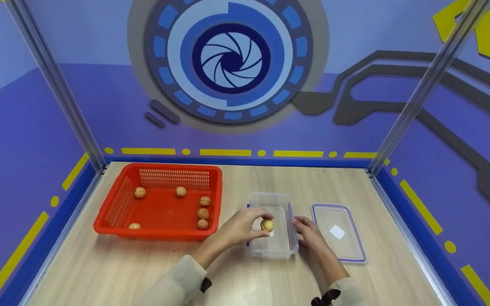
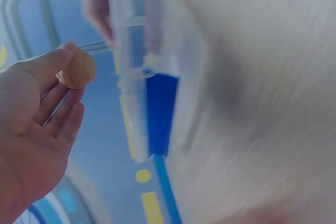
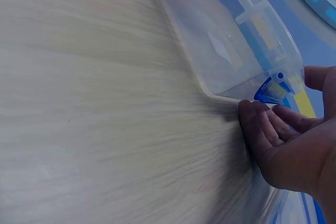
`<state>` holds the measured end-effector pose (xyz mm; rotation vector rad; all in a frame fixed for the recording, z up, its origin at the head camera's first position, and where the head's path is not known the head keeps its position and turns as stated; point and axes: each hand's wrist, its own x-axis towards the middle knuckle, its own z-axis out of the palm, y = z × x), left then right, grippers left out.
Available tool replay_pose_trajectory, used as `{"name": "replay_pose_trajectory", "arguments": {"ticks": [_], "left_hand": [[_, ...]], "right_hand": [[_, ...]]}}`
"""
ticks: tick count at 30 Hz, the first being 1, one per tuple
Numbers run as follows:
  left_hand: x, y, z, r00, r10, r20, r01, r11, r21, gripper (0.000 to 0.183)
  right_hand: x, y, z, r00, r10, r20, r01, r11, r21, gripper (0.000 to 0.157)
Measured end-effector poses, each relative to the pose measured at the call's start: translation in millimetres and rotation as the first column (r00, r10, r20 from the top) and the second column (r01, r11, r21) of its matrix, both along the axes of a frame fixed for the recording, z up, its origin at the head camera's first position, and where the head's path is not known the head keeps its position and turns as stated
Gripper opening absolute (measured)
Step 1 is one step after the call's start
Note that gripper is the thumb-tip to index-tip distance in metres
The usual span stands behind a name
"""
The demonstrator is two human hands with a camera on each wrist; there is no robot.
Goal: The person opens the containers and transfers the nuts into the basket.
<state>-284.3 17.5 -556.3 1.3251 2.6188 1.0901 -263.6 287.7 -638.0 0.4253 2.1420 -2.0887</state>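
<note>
My left hand (image 1: 245,225) pinches a walnut (image 1: 267,225) between thumb and fingers above a clear plastic food container (image 1: 291,246). In the left wrist view the walnut (image 2: 79,69) sits at the fingertips, apart from the container's wall. My right hand (image 1: 311,237) holds the container's right side. The right wrist view puts its thumb by the rim and its curled fingers (image 3: 254,127) against the lower side of the container (image 3: 210,51), near a blue clip. A white patch shows at the container's bottom, partly hidden by the left hand.
On the left stands a red plastic basket (image 1: 164,231) with several walnuts (image 1: 203,213) in it. The container's clear lid (image 1: 338,246), blue-edged with a white label, lies on the table right of the right hand. Patterned panels and metal posts enclose the table (image 1: 236,280).
</note>
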Motion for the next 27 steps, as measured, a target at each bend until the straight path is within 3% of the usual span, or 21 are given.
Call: {"name": "replay_pose_trajectory", "arguments": {"ticks": [4,12,19,27], "left_hand": [[2.0,-19,11.8,1.0,0.031,0.003,-0.031,0.997,0.064,0.041],[-9.7,-55,15.2,0.994,0.108,-0.02,-0.102,0.977,0.189,0.04],[-18.5,-83,17.5,0.971,0.238,-0.017,-0.231,0.956,0.182,0.043],[-31.7,-113,17.8,0.943,0.332,0.013,-0.327,0.919,0.219,0.043]], "right_hand": [[-0.6,1,0.0,1.0,0.005,0.001,-0.005,1.0,-0.002,0.043],[-2.0,2,-1.2,1.0,0.012,-0.005,-0.011,1.0,0.016,0.044],[-0.2,1,-2.2,1.0,0.008,0.016,-0.008,1.0,0.007,0.045],[-0.6,2,-2.1,1.0,-0.002,0.016,0.002,1.0,0.01,0.046]]}}
